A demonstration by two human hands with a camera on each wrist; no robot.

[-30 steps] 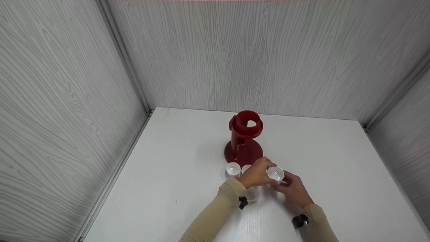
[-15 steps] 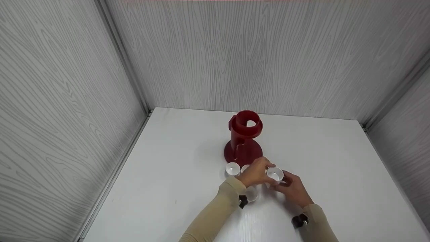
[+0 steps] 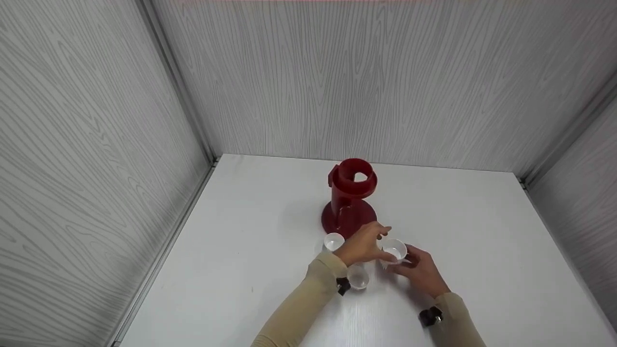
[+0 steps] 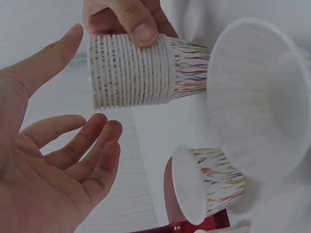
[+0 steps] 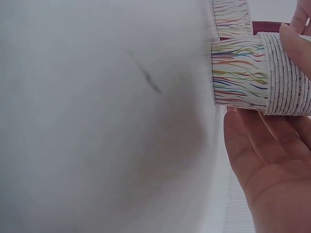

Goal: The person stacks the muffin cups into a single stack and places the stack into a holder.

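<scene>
Plainly, the right hand [image 3: 422, 273] holds stacked cups [image 4: 131, 71] (left hand [image 3: 361, 246] just beside).

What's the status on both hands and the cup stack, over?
Right hand holds stack upright. Left hand beside it, not gripping. Loose cups and red stand close by.

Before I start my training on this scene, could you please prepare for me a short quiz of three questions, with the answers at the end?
1. Which hand holds the stack of cups?
2. True or false: the red stand is upright.
3. What decorates the outer walls of the cups? a) black squares b) multicoloured wavy streaks c) one blue band

Key: 1. The right hand. 2. True. 3. b
</scene>
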